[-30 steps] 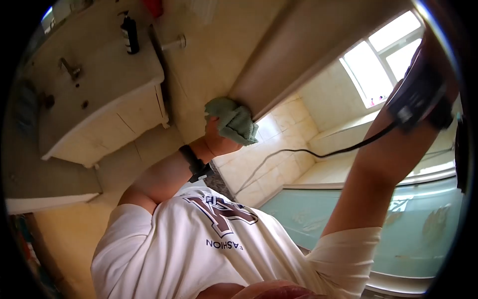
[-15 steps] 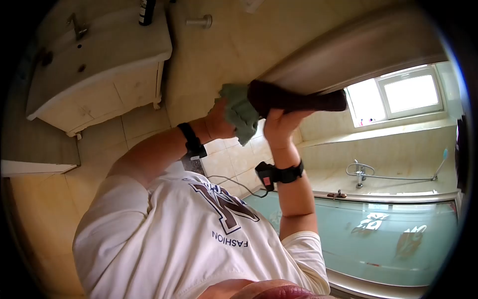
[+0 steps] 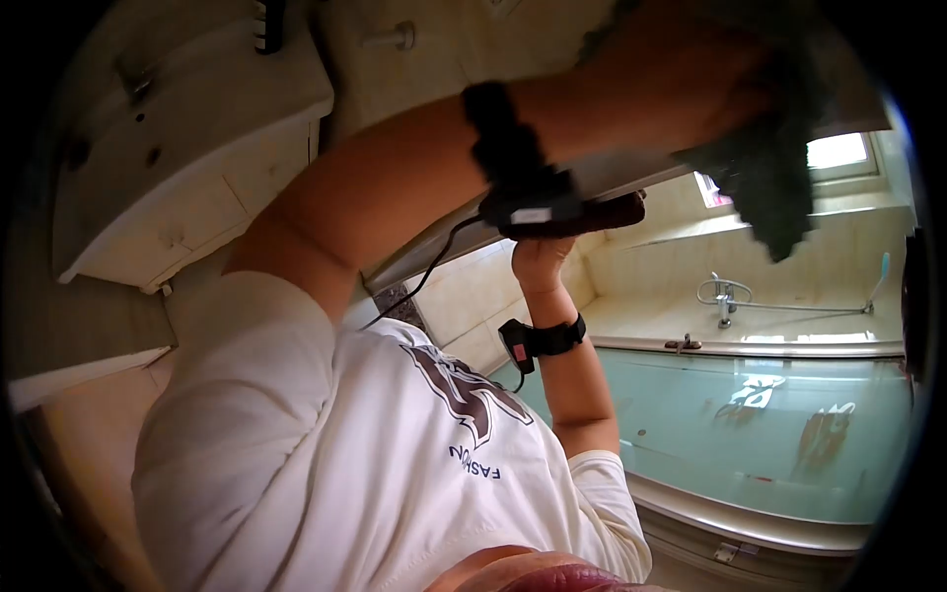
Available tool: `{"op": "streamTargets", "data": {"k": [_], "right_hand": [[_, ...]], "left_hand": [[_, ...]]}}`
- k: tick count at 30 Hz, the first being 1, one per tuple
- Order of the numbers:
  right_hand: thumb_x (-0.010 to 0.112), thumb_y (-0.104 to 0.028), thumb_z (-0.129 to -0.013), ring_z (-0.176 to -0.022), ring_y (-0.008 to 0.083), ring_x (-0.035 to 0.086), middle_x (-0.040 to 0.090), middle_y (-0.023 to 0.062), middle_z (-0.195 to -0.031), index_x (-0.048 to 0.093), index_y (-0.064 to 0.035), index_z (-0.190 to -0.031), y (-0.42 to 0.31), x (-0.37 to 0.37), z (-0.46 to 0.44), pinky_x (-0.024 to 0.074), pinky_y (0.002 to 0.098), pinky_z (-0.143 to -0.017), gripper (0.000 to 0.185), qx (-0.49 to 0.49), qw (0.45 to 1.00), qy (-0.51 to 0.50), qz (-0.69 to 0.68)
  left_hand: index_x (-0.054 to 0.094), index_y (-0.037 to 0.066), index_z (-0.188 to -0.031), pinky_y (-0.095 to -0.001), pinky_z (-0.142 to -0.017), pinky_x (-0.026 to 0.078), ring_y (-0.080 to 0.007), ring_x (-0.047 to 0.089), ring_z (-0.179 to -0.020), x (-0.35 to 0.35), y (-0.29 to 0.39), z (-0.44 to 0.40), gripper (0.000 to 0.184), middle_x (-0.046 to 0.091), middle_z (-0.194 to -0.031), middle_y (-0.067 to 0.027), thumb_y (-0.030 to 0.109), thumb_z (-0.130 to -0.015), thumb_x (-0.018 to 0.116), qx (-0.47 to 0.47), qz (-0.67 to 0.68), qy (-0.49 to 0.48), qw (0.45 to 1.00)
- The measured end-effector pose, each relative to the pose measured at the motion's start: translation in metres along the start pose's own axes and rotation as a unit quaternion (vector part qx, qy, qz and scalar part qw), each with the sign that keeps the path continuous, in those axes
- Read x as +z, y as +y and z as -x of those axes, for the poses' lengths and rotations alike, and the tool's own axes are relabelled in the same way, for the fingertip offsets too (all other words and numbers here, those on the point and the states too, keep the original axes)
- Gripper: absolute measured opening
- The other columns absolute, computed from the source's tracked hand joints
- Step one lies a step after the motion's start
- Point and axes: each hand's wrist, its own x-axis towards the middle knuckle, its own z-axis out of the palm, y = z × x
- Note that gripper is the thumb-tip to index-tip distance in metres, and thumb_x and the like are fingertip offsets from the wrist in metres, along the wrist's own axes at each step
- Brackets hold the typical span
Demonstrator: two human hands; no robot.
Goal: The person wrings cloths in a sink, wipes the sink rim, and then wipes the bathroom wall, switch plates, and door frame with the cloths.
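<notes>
My left hand [image 3: 715, 84], blurred at the upper right, is closed on a grey-green cloth [image 3: 774, 187] that hangs down from it. The cloth lies over part of a smooth brown panel [image 3: 621, 178]. Lower down, my right hand [image 3: 545, 259] is raised against a dark maroon item [image 3: 614, 213] at the panel's lower edge, with its fingers mostly hidden behind my left wrist's black device. What the maroon item is, I cannot tell. Black strapped devices with cables sit on both wrists.
A washbasin cabinet [image 3: 217, 128] stands at the upper left, with a dark bottle [image 3: 268, 28] on it. To the right are a tap with a shower hose [image 3: 725, 301], a glass panel [image 3: 691, 424] and a window [image 3: 838, 155]. One cable [image 3: 434, 268] crosses near my chest.
My left hand has swept from the middle to the upper right with the cloth. My right hand came in from the far right, then stayed by the maroon item. The view has shifted.
</notes>
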Motion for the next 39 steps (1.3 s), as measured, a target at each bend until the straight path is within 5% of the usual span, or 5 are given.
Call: {"op": "streamTargets", "data": {"k": [7,10,13,22,39], "right_hand": [[0.052,-0.019,-0.095,-0.116,0.0255,0.047,0.046,0.0139,-0.13,0.036,-0.0012,-0.135,-0.001,-0.01,0.003,0.0333,0.0382,-0.104,0.047,0.018,0.999,0.011,0.026],[0.054,-0.016,-0.094,-0.111,0.0235,0.048,0.049,0.0119,-0.124,0.033,-0.0017,-0.137,0.004,-0.031,0.006,0.0357,0.0381,-0.101,0.05,0.032,0.993,-0.076,0.08],[0.054,-0.015,-0.093,-0.104,0.0223,0.05,0.052,0.0106,-0.117,0.023,-0.0018,-0.142,-0.033,-0.021,-0.019,0.0393,0.0371,-0.097,0.059,0.049,0.999,-0.01,0.009],[0.052,-0.018,-0.096,-0.114,0.0183,0.043,0.038,0.0117,-0.134,0.005,-0.0051,-0.15,-0.064,-0.051,-0.107,0.0378,0.0369,-0.1,0.073,-0.066,0.914,0.212,0.339],[0.044,-0.022,-0.101,-0.095,0.0145,0.049,0.05,0.0036,-0.113,0.036,-0.0059,-0.136,-0.038,-0.02,-0.062,0.0442,0.0333,-0.088,0.039,0.04,0.937,0.347,0.026]], "left_hand": [[0.06,0.011,-0.116,-0.0478,-0.097,0.039,-0.0332,0.051,-0.114,-0.017,-0.052,0.208,0.054,0.06,-0.114,-0.0116,0.026,-0.065,0.07,-0.07,-0.04,-0.126,0.989],[0.06,0.008,-0.116,-0.0474,-0.099,0.038,-0.0353,0.048,-0.119,-0.025,-0.066,0.28,0.054,0.059,-0.117,-0.0132,0.026,-0.066,0.069,-0.459,0.367,-0.266,0.764],[0.055,0.007,-0.117,-0.0416,-0.101,0.038,-0.0292,0.051,-0.115,-0.016,-0.056,0.256,0.043,0.057,-0.116,-0.0125,0.03,-0.081,0.062,-0.113,-0.005,-0.185,0.976],[0.061,0.017,-0.12,-0.0512,-0.106,0.027,-0.0303,0.045,-0.126,-0.007,-0.041,0.162,0.05,0.055,-0.132,-0.0065,0.032,-0.072,0.066,-0.1,0.07,-0.076,0.99],[0.056,0.015,-0.127,-0.0514,-0.106,0.03,-0.0315,0.047,-0.12,-0.013,-0.071,0.209,0.051,0.056,-0.124,-0.0085,0.037,-0.081,0.061,-0.07,0.029,-0.116,0.99]]}}
